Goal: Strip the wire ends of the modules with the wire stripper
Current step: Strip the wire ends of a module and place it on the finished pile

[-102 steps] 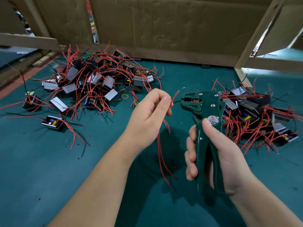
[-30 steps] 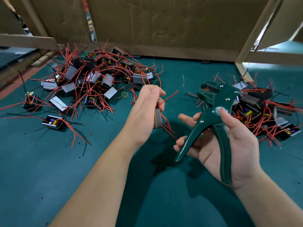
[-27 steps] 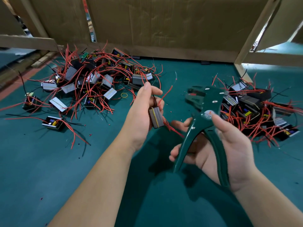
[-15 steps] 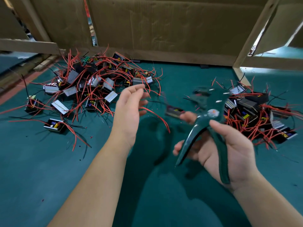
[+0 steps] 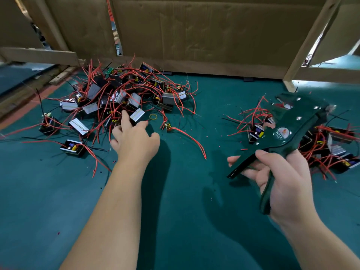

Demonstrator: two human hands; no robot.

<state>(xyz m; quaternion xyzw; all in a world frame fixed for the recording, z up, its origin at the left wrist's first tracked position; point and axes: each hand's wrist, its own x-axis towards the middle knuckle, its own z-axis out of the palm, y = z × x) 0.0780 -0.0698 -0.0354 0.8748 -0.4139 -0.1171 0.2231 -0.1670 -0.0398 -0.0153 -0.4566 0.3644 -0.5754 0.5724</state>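
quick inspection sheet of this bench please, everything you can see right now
surface: teal cloth-covered table, dotted with small specks
job's things: large pile of black box modules at left; smaller module pile at right; dark green wire stripper held above the table, handles spread
clutter: yellow rubber ring; small green circuit board on the large pile
grippers: left hand open, fingers spread at the large pile's edge, holding nothing; right hand grips the stripper's handles
cables: loose red wire trailing across the cloth; tangled red leads in both piles
surroundings: brown cardboard wall; wooden frame beam
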